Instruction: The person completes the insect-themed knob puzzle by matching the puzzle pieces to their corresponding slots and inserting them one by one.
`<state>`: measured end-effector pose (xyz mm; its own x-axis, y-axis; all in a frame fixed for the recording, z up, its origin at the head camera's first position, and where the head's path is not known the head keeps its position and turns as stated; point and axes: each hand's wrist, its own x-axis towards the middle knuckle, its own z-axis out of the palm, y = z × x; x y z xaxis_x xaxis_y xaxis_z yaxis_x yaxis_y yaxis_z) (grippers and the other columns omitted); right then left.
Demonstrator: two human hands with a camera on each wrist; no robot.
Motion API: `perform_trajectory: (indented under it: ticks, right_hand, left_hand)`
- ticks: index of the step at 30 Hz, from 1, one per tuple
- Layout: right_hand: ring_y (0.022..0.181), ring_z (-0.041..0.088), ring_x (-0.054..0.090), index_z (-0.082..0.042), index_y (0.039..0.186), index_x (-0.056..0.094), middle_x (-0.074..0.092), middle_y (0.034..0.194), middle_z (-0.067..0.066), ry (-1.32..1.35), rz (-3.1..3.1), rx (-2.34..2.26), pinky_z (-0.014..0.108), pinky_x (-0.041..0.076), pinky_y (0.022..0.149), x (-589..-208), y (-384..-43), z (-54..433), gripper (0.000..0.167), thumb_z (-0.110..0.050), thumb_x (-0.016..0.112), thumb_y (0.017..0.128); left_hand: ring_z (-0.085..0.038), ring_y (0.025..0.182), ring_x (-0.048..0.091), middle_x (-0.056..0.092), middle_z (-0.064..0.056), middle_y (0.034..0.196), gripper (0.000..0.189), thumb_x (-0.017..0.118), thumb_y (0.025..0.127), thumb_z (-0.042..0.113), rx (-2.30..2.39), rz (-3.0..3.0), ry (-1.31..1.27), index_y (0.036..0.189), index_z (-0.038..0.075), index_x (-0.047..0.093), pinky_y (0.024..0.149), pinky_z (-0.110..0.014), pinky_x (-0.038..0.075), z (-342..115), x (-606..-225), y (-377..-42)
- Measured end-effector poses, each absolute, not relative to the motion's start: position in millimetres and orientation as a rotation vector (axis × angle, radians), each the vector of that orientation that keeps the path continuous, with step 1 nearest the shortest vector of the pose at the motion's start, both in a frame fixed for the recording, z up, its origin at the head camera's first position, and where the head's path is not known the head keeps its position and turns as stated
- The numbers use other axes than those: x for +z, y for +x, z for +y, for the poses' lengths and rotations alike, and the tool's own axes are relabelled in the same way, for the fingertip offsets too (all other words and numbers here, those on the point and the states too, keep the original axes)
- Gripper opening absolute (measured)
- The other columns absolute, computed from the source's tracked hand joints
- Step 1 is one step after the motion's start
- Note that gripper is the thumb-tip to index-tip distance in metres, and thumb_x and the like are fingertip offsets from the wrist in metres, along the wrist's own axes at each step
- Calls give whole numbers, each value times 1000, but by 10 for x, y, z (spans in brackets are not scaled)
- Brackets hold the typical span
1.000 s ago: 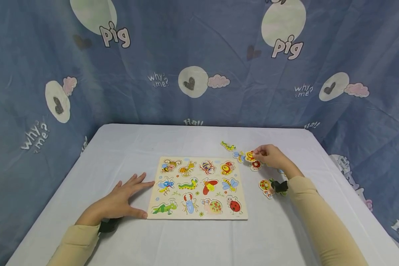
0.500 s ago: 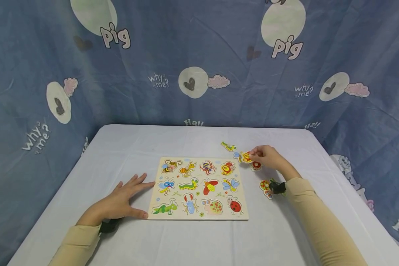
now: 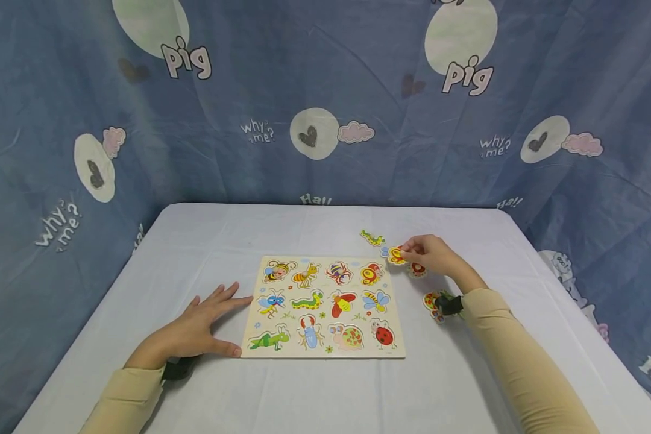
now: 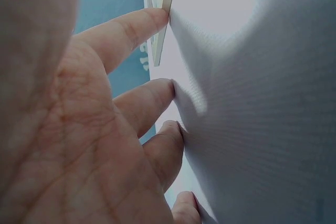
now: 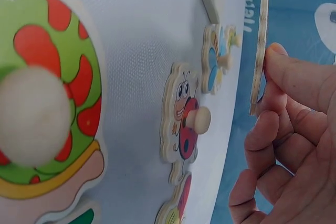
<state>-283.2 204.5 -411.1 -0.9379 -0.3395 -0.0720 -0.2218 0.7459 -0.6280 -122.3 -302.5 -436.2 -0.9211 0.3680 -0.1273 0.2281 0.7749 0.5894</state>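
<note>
My right hand pinches a red-and-yellow butterfly puzzle piece above the table, right of the puzzle board's back right corner. In the right wrist view the thin butterfly piece is seen edge-on between thumb and fingers. A knobbed ladybug piece and a blue-winged insect piece lie below it. My left hand rests on the table with fingers spread, index fingertip and thumb at the board's left edge. The left wrist view shows a finger touching the board's edge.
Colourful insect pictures cover the board. A green caterpillar piece lies behind it. Near the right wrist lies a snail piece, partly hidden by a black wrist camera. White cloth covers the table; a blue printed curtain surrounds it.
My right hand has moved slightly left with the butterfly piece, which now covers more of the blue-winged insect piece. My left hand and the board have stayed put.
</note>
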Motion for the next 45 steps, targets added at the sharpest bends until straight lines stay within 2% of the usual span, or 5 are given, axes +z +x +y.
perform_trajectory:
  ticks: [12, 24, 32, 38, 45]
  right_hand:
    - [67, 13, 50, -2, 112, 74, 73, 92, 15, -489, 2723, -996, 26, 44, 61, -4110, -2832, 1902, 22, -22, 69, 106]
    - [76, 14, 54, -3, 109, 76, 71, 89, 6, -506, 2732, -976, 27, 45, 69, -4147, -2837, 1776, 19, -20, 72, 105]
    - [69, 12, 51, -2, 109, 75, 68, 86, 6, -548, 2684, -999, 26, 45, 61, -4183, -2806, 1710, 17, -18, 71, 105]
    - [74, 12, 52, -4, 106, 76, 67, 83, 0, -594, 2721, -966, 26, 45, 68, -4230, -2784, 1671, 15, -18, 73, 103]
    - [73, 13, 51, -5, 105, 76, 67, 81, 1, -607, 2701, -953, 26, 44, 67, -4271, -2744, 1623, 15, -19, 73, 103]
  left_hand:
    - [-57, 164, 10, 22, -24, 178, 103, 98, 70, 49, 861, 2740, 471, 160, 24, 53, 119, -87, 1, -3037, -4390, -1202]
    - [-57, 164, 9, 22, -24, 178, 104, 99, 69, 48, 858, 2738, 465, 159, 23, 53, 119, -87, 0, -3026, -4384, -1218]
    - [-57, 163, 10, 22, -24, 178, 104, 99, 69, 48, 853, 2740, 467, 159, 23, 54, 119, -87, 1, -3021, -4372, -1215]
    - [-57, 163, 10, 23, -25, 177, 103, 99, 69, 48, 862, 2741, 471, 159, 22, 54, 119, -87, 1, -3017, -4357, -1209]
    - [-56, 164, 9, 22, -24, 178, 104, 99, 68, 48, 863, 2735, 458, 159, 23, 54, 119, -87, -1, -3015, -4354, -1204]
